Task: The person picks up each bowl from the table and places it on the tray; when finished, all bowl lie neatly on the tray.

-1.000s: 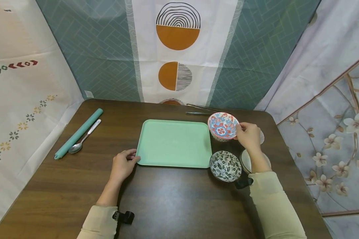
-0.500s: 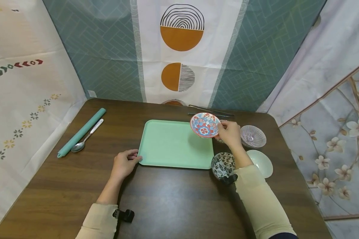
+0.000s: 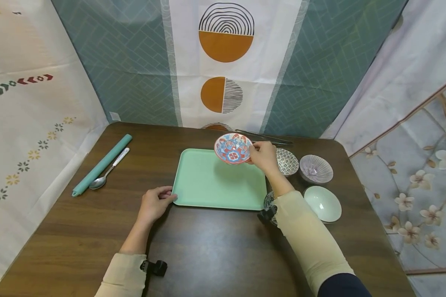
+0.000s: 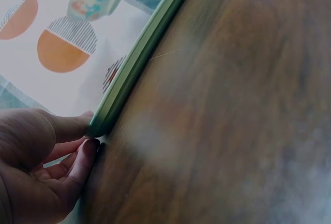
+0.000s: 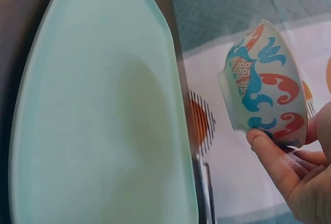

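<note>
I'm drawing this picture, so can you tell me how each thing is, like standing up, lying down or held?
Red-and-blue bowl: held in the air by the right hand
Green tray: right side up, corner pinched by the left hand
White bowl: upright
Ribbed bowl: upright
Small patterned bowl: upright, partly hidden
Dark floral bowl: mostly hidden
Spoon: lying down
Teal roll: lying down
Thin utensils: lying down, partly hidden
</note>
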Available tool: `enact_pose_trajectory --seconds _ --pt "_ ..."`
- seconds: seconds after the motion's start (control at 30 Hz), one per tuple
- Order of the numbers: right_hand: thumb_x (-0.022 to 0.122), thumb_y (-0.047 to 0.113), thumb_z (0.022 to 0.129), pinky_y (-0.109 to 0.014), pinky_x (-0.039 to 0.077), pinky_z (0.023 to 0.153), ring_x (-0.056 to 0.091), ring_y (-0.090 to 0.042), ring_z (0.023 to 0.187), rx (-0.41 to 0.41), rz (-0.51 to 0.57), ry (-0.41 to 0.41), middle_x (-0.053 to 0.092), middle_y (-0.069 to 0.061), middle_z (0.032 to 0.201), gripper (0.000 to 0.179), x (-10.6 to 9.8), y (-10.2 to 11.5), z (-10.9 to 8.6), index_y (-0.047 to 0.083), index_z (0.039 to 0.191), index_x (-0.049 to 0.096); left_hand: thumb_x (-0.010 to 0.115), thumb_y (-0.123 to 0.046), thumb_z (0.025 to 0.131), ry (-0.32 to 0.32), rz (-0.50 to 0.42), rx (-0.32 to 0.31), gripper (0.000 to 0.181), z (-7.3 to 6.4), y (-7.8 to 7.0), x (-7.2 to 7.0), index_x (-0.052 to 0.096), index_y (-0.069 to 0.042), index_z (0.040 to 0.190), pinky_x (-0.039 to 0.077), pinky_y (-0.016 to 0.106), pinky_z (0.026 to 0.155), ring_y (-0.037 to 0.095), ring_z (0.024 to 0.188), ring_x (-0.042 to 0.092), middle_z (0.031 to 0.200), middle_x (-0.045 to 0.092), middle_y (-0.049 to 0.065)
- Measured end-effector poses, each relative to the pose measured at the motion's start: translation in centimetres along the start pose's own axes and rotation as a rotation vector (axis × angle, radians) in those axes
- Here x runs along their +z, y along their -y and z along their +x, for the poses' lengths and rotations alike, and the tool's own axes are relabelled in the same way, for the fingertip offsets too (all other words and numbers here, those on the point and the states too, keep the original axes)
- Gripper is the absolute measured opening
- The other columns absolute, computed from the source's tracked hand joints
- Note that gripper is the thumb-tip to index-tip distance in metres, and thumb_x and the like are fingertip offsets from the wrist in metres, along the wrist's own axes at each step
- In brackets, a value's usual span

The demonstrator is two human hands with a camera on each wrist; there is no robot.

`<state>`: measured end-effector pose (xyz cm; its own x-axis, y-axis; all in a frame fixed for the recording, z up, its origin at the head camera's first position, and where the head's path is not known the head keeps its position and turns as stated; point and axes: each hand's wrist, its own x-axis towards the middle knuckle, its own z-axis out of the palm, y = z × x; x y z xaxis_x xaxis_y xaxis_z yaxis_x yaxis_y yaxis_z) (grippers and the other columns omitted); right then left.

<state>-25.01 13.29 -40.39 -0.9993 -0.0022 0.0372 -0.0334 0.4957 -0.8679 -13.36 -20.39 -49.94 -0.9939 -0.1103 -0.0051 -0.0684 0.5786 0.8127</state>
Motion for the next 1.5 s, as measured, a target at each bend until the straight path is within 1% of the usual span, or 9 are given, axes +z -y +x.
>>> enact_pose_trajectory --seconds 0.23,0.5,0.83,0.97,1.1,1.17,1.27,1.37,1.5 --pt "0.054 0.012 0.103 -0.039 0.061 0.068 0.073 -0.022 0.064 0.046 0.056 0.035 0.072 -0.022 0.083 0.029 2.5 0.9 1.0 -0.01 0.114 0.069 0.079 -0.013 0.09 -0.01 -0.007 0.021 0.033 0.1 -0.1 0.0 0.073 0.005 0.116 0.056 0.028 0.073 0.028 0.09 0.072 0.097 0.074 0.016" --pt "0.054 0.01 0.102 -0.035 0.061 0.066 0.073 -0.022 0.063 0.101 0.115 0.062 0.073 -0.022 0.08 0.028 6.2 0.7 2.1 -0.012 0.109 0.07 0.079 -0.014 0.089 0.0 -0.024 0.01 0.034 0.1 -0.4 0.2 0.073 0.004 0.117 0.055 0.028 0.074 0.029 0.092 0.072 0.098 0.074 0.016" --pt "0.057 0.007 0.102 -0.027 0.059 0.062 0.074 -0.022 0.066 0.164 0.199 0.077 0.073 -0.023 0.087 0.026 9.9 0.6 2.7 -0.014 0.113 0.066 0.078 -0.012 0.09 0.008 -0.049 0.02 0.034 0.2 -0.6 0.4 0.071 0.006 0.119 0.058 0.037 0.078 0.031 0.093 0.072 0.099 0.073 0.017" --pt "0.058 0.009 0.103 -0.029 0.06 0.065 0.074 -0.023 0.069 0.19 0.195 0.099 0.072 -0.023 0.092 0.026 10.9 0.5 2.8 -0.013 0.115 0.065 0.078 -0.011 0.09 0.014 -0.061 0.013 0.034 0.2 -0.6 0.4 0.071 0.006 0.118 0.057 0.033 0.076 0.03 0.092 0.072 0.099 0.073 0.017" --pt "0.058 0.012 0.104 -0.03 0.06 0.074 0.075 -0.027 0.087 0.241 0.298 0.184 0.07 -0.025 0.104 0.032 11.4 0.3 2.9 -0.01 0.128 0.059 0.078 -0.011 0.089 0.011 -0.069 0.008 0.033 0.2 -0.5 0.4 0.072 0.006 0.118 0.056 0.027 0.074 0.029 0.091 0.072 0.098 0.073 0.017" --pt "0.056 0.013 0.105 -0.031 0.058 0.084 0.072 -0.03 0.103 0.259 0.389 0.284 0.068 -0.027 0.114 0.038 11.5 0.1 2.9 -0.009 0.136 0.053 0.078 -0.011 0.09 0.01 -0.064 0.008 0.034 0.2 -0.4 0.4 0.072 0.006 0.118 0.056 0.028 0.075 0.029 0.092 0.072 0.098 0.074 0.017" --pt "0.052 0.012 0.107 -0.036 0.05 0.101 0.059 -0.034 0.127 0.272 0.516 0.456 0.058 -0.029 0.133 0.047 11.0 0.1 2.8 -0.007 0.148 0.039 0.078 -0.011 0.09 0.012 -0.061 0.008 0.034 0.1 -0.3 0.3 0.071 0.006 0.118 0.057 0.031 0.076 0.03 0.092 0.072 0.099 0.073 0.017" --pt "0.049 0.018 0.109 -0.041 0.041 0.11 0.047 -0.037 0.138 0.244 0.491 0.54 0.048 -0.029 0.146 0.055 10.2 0.1 2.5 -0.005 0.154 0.028 0.078 -0.011 0.09 0.009 -0.06 0.007 0.034 0.1 -0.2 0.2 0.071 0.006 0.119 0.058 0.035 0.077 0.03 0.093 0.071 0.099 0.073 0.018" --pt "0.052 0.024 0.108 -0.042 0.041 0.111 0.047 -0.036 0.138 0.212 0.354 0.523 0.044 -0.026 0.15 0.062 8.9 0.3 2.0 -0.002 0.157 0.025 0.078 -0.012 0.091 -0.002 -0.054 -0.005 0.034 0.0 0.2 0.0 0.071 0.005 0.119 0.058 0.036 0.079 0.03 0.093 0.072 0.099 0.073 0.017"
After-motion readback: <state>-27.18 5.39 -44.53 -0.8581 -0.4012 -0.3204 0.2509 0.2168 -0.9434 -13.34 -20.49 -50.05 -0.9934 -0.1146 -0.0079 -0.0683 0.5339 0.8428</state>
